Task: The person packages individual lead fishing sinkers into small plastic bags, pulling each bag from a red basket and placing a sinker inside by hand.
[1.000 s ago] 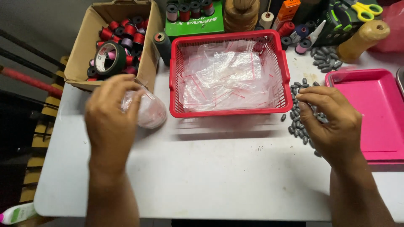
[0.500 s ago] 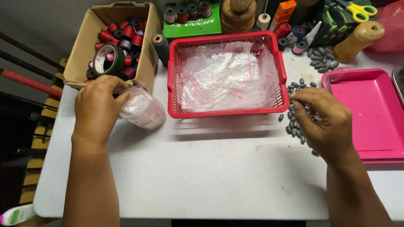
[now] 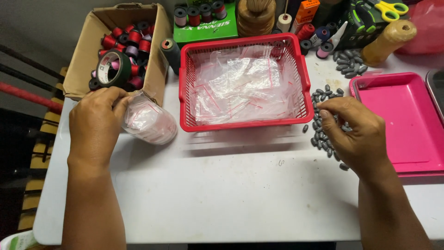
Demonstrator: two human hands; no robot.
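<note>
Both hands are busy: the left hand (image 3: 95,122) grips a clear bag bundle (image 3: 149,121); the right hand (image 3: 356,134), curled, pinches grey oval weights (image 3: 322,137), which could roll off the surface (image 3: 231,194)

Both forearms enter from the frame's lower edge bare to the left hand (image 3: 95,125) and right hand (image 3: 358,134); no sleeves, gloves, rings or watch visible.
</note>
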